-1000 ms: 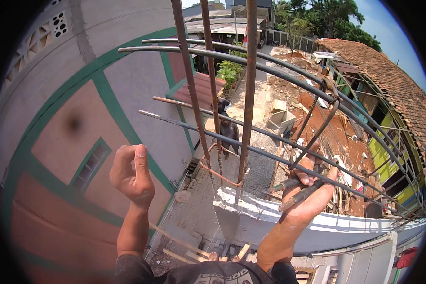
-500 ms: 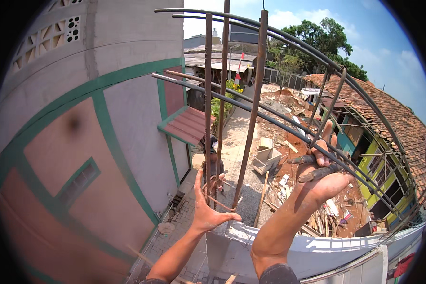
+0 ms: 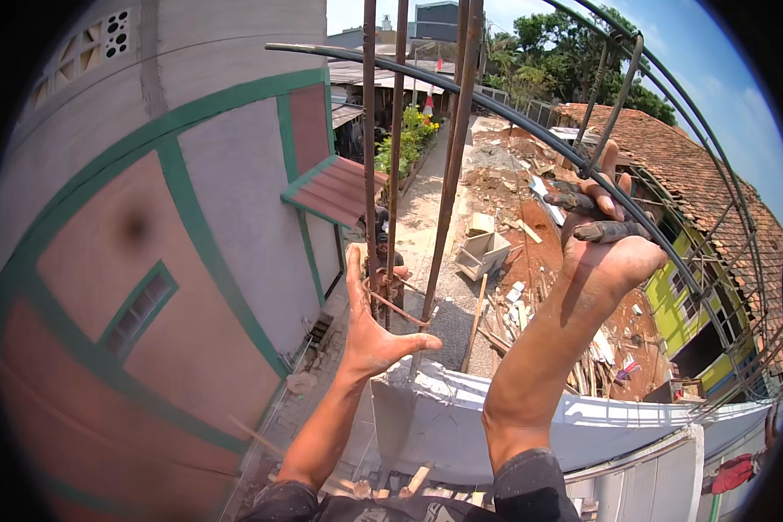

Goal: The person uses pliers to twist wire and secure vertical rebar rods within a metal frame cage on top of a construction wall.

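Note:
My right hand [image 3: 619, 254] is raised and closed around the lower bar of a rebar cage [image 3: 531, 128]. Dark coverings wrap some of its fingers. The cage's bars slant from the upper left down to the right, joined by bent stirrups. Lower and to the left, my left hand [image 3: 372, 344] is spread, thumb and fingers apart, beside several rusty upright rebars [image 3: 449, 187]. A thin stirrup [image 3: 400, 311] ties these uprights near that hand's thumb. Nothing shows in the left palm. The slanting bar passes across the uprights high up.
A white wall top [image 3: 583, 418] runs below my arms. At left rises a building wall [image 3: 226, 191] with green trim and a small awning [image 3: 335, 191]. A person [image 3: 394, 261] stands below behind the uprights. Wood scraps and rubble lie before a tiled-roof house [image 3: 644, 148].
The rebar cage has shifted in view, its left end lower against the uprights and its upper bars farther right. My right hand has moved slightly up and right with it; my left stays open.

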A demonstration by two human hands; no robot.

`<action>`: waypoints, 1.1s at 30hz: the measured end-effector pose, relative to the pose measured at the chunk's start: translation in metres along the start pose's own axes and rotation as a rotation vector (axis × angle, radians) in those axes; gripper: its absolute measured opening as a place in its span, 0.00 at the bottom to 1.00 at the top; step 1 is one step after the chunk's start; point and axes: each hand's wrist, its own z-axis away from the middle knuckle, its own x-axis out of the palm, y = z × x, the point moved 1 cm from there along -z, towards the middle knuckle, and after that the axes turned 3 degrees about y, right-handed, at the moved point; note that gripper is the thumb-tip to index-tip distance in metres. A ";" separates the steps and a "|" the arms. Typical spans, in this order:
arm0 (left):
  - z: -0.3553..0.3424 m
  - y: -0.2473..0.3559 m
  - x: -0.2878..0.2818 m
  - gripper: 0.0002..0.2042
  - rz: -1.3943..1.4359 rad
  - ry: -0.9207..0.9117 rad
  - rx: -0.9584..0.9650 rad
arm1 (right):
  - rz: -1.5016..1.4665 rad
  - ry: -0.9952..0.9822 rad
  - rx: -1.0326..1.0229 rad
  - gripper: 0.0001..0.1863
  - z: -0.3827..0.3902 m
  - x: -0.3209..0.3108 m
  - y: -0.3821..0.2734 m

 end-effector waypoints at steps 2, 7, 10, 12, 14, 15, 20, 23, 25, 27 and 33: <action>-0.001 -0.013 -0.013 0.70 -0.046 -0.087 0.005 | -0.044 0.008 0.061 0.45 0.007 -0.002 0.006; -0.034 -0.014 -0.023 0.49 0.332 -0.218 -0.401 | -0.058 -0.020 0.028 0.29 0.010 -0.011 0.002; -0.042 -0.018 -0.031 0.50 0.328 -0.280 -0.341 | -0.014 0.098 0.087 0.42 0.014 0.000 0.004; -0.046 -0.017 -0.029 0.51 0.358 -0.331 -0.321 | -0.035 0.046 0.094 0.41 0.007 0.001 0.003; -0.043 -0.003 -0.026 0.53 0.445 -0.329 -0.327 | 0.031 0.080 0.073 0.45 0.011 0.011 0.003; -0.033 0.009 -0.025 0.56 0.405 -0.252 -0.400 | 0.027 0.089 0.063 0.40 0.015 0.015 0.002; 0.002 0.097 -0.007 0.55 -0.658 0.369 0.584 | -0.004 0.015 0.090 0.37 0.012 0.005 -0.003; -0.083 0.170 0.043 0.50 -0.850 -0.011 1.207 | 0.009 0.111 0.115 0.38 0.018 0.005 -0.001; -0.133 0.177 0.074 0.45 -1.203 -0.184 1.359 | 0.006 0.203 0.146 0.37 0.021 0.005 -0.002; -0.160 0.189 0.094 0.40 -1.347 -0.215 1.480 | -0.072 0.103 0.284 0.36 0.020 0.001 -0.006; -0.173 0.204 0.133 0.50 -1.637 -0.317 1.525 | -0.222 -0.014 0.261 0.29 0.016 -0.011 -0.010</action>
